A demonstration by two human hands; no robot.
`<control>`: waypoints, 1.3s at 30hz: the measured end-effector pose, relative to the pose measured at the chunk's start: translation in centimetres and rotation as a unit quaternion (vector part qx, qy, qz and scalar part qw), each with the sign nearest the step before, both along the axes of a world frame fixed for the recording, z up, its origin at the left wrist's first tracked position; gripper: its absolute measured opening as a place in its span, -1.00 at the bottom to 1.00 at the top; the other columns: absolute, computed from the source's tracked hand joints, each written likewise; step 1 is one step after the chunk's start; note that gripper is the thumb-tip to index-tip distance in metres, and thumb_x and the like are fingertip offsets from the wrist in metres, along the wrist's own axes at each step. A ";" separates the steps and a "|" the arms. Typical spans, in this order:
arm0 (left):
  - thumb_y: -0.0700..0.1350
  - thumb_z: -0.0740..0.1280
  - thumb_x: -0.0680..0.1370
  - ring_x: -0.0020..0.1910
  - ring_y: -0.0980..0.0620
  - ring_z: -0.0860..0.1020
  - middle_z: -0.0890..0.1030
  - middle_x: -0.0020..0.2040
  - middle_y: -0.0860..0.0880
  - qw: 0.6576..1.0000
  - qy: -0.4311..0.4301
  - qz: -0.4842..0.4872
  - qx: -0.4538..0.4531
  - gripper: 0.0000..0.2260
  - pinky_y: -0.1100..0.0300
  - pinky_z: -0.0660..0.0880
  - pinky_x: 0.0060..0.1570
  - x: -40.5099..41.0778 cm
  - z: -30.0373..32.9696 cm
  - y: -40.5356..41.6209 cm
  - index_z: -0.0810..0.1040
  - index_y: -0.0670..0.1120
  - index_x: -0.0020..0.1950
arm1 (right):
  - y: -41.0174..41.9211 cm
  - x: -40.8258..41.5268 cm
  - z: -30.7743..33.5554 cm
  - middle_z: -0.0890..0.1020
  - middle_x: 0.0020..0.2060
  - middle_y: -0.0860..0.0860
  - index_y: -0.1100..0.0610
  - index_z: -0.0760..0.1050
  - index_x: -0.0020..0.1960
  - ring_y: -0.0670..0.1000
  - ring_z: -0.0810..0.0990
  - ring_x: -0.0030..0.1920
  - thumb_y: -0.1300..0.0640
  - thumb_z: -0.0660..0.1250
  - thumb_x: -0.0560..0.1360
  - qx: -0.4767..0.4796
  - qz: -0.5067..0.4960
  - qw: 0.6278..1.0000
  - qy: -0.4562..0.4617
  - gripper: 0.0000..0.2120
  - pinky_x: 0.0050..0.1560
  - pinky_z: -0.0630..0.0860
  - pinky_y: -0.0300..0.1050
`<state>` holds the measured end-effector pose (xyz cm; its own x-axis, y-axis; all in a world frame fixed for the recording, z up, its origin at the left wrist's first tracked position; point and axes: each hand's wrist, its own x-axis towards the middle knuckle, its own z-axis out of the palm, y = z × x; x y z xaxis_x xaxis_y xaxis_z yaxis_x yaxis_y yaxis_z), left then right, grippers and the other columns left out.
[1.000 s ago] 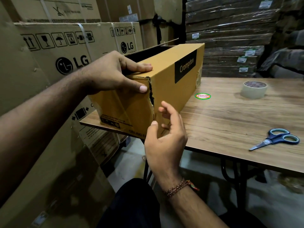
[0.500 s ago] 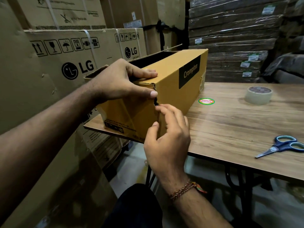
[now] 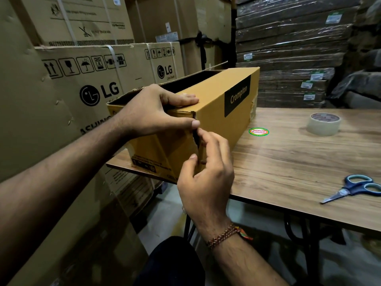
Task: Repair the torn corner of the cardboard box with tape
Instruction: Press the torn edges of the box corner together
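While the left hand (image 3: 152,114) clamps the cardboard box (image 3: 216,112) at the desk's (image 3: 288,162) near-left edge, right hand (image 3: 206,172) fingers pinch the torn corner (image 3: 195,139) shut; next, fetch the tape roll (image 3: 323,123), untouched far right.

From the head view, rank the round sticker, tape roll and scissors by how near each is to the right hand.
1. Round sticker: on the table just right of the right hand, beside the box.
2. Scissors: at the table's near right edge.
3. Tape roll: far right, towards the back.

Box (image 3: 208,112) on table's (image 3: 288,162) left end; tape roll (image 3: 323,123), scissors (image 3: 354,187) right.
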<state>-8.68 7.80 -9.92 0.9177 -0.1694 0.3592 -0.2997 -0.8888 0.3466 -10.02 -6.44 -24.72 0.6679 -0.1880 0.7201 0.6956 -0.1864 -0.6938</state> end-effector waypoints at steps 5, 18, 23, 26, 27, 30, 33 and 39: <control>0.46 0.39 0.32 0.16 0.60 0.46 0.60 0.37 0.20 1.000 -0.008 0.006 -0.005 -0.27 0.58 0.36 0.10 0.1 0.2 0.1 0.64 0.07 0.36 | -0.2 0.1 0.0 0.59 0.21 0.05 0.15 0.65 0.41 0.03 0.56 0.21 0.31 0.41 0.43 -0.045 -0.012 0.999 -0.004 -0.46 0.22 0.32 -0.54; 0.34 0.42 0.41 0.26 0.45 0.49 0.62 0.36 0.15 0.999 -0.033 0.020 -0.010 -0.39 0.65 0.39 0.05 0.4 -0.6 0.3 0.64 0.04 0.35 | -0.2 -0.2 -1.7 0.55 0.30 0.03 0.15 0.59 0.47 0.02 0.55 0.31 0.27 0.43 0.44 -0.054 0.033 0.998 0.009 -0.42 0.33 0.53 -0.21; 0.31 0.42 0.40 0.16 0.57 0.48 0.62 0.35 0.16 0.999 -0.021 0.021 -0.015 -0.41 0.65 0.40 0.03 0.2 -0.2 0.1 0.64 0.04 0.35 | -0.5 -0.2 -1.8 0.59 0.29 0.05 0.17 0.60 0.46 0.03 0.57 0.29 0.31 0.39 0.48 -0.065 0.017 0.998 0.007 -0.46 0.35 0.37 -0.42; 0.31 0.42 0.41 0.30 0.40 0.51 0.62 0.35 0.17 0.999 -0.023 0.022 -0.018 -0.41 0.56 0.41 0.12 0.1 -0.3 0.1 0.64 0.05 0.35 | -0.5 -0.3 -2.6 0.64 0.24 0.04 0.19 0.66 0.38 0.04 0.64 0.26 0.38 0.38 0.48 0.001 0.034 0.999 0.014 -0.52 0.18 0.60 -0.28; 0.31 0.42 0.41 0.33 0.36 0.51 0.62 0.35 0.17 0.999 -0.023 0.023 -0.020 -0.41 0.52 0.41 0.14 0.1 -0.4 0.0 0.64 0.05 0.35 | -0.5 -0.5 -2.8 0.63 0.24 0.03 0.18 0.66 0.38 0.03 0.63 0.26 0.37 0.38 0.47 0.004 0.046 0.999 0.016 -0.52 0.12 0.61 -0.31; 0.32 0.42 0.39 0.29 0.41 0.51 0.62 0.35 0.17 0.999 -0.021 0.026 -0.026 -0.40 0.56 0.41 0.10 0.2 -0.5 0.0 0.64 0.05 0.35 | -0.5 -0.6 -2.9 0.56 0.22 -0.04 0.10 0.63 0.45 0.00 0.61 0.22 0.25 0.41 0.48 -0.011 0.077 0.996 0.043 -0.47 0.00 0.64 -0.27; 0.31 0.42 0.40 0.12 0.60 0.46 0.62 0.33 0.20 0.999 -0.019 0.032 -0.024 -0.42 0.65 0.40 -0.04 0.4 -0.4 0.1 0.64 0.06 0.34 | -1.1 -0.3 -2.6 0.55 0.13 -0.09 0.02 0.63 0.45 -0.03 0.62 0.15 0.17 0.40 0.49 0.009 0.116 0.989 0.088 -0.48 0.01 0.63 -0.27; 0.30 0.43 0.40 0.16 0.54 0.46 0.62 0.34 0.21 0.999 -0.019 0.035 -0.028 -0.43 0.52 0.37 0.04 0.1 -0.4 -0.2 0.64 0.07 0.34 | -0.8 -1.2 -3.2 0.70 0.12 -0.09 0.12 0.71 0.29 -0.11 0.70 0.05 0.30 0.34 0.47 0.077 0.073 0.990 0.091 -0.57 0.08 0.69 -0.09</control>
